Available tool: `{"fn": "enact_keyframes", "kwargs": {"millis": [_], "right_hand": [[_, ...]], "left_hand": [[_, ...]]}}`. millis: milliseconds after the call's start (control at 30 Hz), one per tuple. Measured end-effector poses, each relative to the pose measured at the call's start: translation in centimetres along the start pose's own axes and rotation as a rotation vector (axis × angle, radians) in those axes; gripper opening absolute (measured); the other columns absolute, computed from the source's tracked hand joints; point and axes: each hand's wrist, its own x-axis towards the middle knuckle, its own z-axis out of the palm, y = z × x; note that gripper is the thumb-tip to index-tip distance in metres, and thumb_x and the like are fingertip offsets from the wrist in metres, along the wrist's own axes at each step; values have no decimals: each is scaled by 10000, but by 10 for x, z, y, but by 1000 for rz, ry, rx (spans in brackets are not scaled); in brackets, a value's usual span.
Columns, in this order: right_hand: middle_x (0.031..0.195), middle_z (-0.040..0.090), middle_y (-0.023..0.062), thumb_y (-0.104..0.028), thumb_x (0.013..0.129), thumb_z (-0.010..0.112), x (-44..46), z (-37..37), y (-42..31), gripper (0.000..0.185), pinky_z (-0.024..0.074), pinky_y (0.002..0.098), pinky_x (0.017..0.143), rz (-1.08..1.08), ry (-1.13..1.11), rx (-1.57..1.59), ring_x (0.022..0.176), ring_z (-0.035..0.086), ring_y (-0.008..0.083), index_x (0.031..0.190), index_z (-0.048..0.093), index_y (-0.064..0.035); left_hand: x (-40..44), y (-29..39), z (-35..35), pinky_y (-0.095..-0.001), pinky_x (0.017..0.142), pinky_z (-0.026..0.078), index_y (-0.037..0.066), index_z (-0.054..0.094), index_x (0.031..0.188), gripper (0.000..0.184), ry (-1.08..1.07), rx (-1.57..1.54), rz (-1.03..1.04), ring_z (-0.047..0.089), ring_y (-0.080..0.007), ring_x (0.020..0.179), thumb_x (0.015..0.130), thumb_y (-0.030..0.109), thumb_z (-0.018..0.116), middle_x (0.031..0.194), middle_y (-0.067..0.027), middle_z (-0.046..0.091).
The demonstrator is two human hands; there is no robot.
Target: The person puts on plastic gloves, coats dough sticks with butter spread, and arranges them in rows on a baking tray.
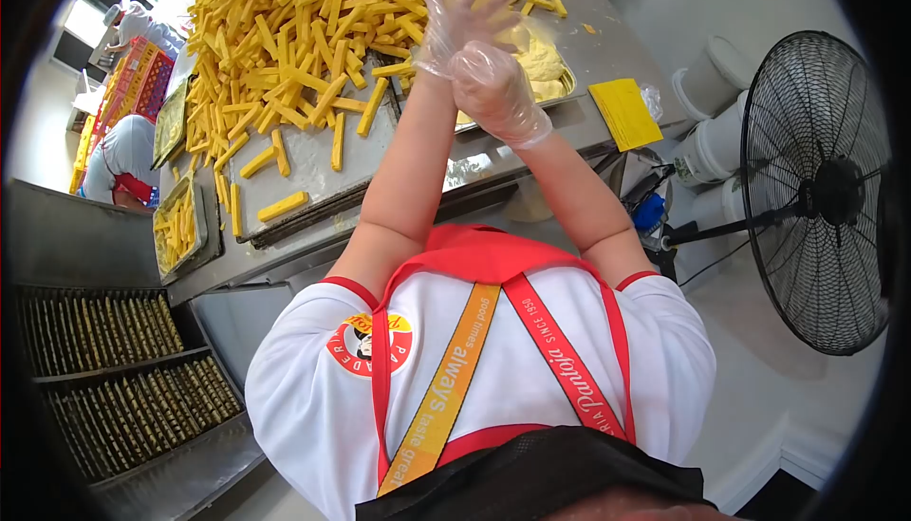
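Two thin clear plastic gloves (525, 122), one per hand – shiny, wrinkled, baggy, see-through enough to show skin beneath. Position: up above the steel table (615, 39), approx. in line w/ both forearms. On L glove (436, 54), loose film flaring out around the fingers, bunched nr the wrist. On R, tighter creases over the knuckles, cuff crinkled just below the wrist.

L hand (462, 23): spread wide, fingers apart, pointing away from the body. R hand (491, 84): closed on L glove at the wrist, touching; exact finger hold hidden – can't tell.

Just beyond & left: big heap of yellow sticks (294, 46), straight-cut, piled at all angles on dark-edged metal trays (380, 146), a few loose nr the front edge. Right of hands: pale yellow soft mass (543, 61) in a shallow metal tray, partly covered by R hand. Farther right, flat yellow packet (626, 115) at table edge. Far left corner of table: small tray (201, 222) w/ more sticks.

Farther out: black floor fan (835, 189) & white buckets (716, 75) at right; rack of trays (133, 369) lower left; red & yellow crates (138, 75) upper left, nr a bent-over person (128, 151).
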Motion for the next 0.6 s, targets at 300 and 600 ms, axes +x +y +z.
{"fn": "enact_keyframes", "kwargs": {"millis": [300,600], "right_hand": [[648,449,80,29,734,635,1,-5,0,149,437,376,487,-63,-52,-66,571,514,280,745,524,-71],[648,443,91,66,690,606,-2,-8,8,189,437,386,488,-49,-85,-101,575,512,297,703,473,-68]], "left_hand": [[64,-4,-72,-490,1131,326,121,430,1458,670,125,-213,161,413,-323,1351,983,593,398,1504,-160,405],[66,-7,-29,-530,1146,258,171,236,1568,888,-260,352,-199,370,-322,1395,914,765,321,1568,-107,345]]}}
